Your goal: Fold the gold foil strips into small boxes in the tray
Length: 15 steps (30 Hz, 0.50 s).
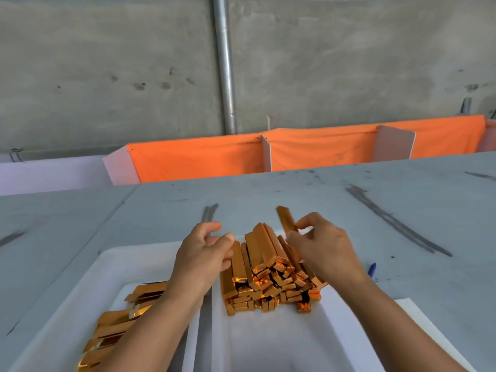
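R hand pinches a folded box by its near end, over the pile in the tray's right compartment. L hand is loose, holds nothing. Lay it parallel w/ the stack so nothing slides. Flat strips wait left.

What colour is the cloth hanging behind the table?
The cloth is plain orange; the head view shows it best.
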Available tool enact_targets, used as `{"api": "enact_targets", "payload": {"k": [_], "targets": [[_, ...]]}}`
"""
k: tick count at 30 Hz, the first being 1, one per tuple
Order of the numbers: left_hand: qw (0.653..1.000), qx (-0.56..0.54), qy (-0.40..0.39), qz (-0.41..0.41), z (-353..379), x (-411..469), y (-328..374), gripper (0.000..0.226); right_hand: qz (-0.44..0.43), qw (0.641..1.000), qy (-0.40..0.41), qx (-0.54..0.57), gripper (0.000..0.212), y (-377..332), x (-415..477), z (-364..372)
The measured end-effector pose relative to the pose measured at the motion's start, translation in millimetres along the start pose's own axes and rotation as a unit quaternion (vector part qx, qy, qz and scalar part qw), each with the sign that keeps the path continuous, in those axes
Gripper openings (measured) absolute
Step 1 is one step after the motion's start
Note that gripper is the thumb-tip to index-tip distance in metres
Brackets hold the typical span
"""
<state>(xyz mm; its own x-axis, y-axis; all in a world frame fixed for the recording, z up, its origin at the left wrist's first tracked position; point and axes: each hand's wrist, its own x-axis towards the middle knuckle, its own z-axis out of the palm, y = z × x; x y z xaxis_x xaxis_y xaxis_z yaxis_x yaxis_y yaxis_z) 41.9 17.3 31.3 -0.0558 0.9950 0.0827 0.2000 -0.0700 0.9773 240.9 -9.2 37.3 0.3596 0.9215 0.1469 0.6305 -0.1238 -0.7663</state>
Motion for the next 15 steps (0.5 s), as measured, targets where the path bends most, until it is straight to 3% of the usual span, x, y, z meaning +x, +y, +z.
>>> {"api": "enact_targets", "payload": {"k": [3,7,11,15], "targets": [[0.985,0.174,-0.010,0.004,-2,7,-10,0.042,0.031,0.995,-0.023,-0.089,0.023,14,21,3],[0.942,0.318,-0.104,0.006,12,12,-18,0.050,0.023,0.984,-0.068,-0.162,0.024,25,32,19],[0.921,0.358,-0.156,0.013,22,15,-19,0.047,0.003,0.980,-0.084,-0.181,0.026,35,35,26],[0.925,0.355,-0.130,0.045,15,8,-22,0.050,-0.013,0.986,-0.075,-0.147,0.034,36,33,20]]}}
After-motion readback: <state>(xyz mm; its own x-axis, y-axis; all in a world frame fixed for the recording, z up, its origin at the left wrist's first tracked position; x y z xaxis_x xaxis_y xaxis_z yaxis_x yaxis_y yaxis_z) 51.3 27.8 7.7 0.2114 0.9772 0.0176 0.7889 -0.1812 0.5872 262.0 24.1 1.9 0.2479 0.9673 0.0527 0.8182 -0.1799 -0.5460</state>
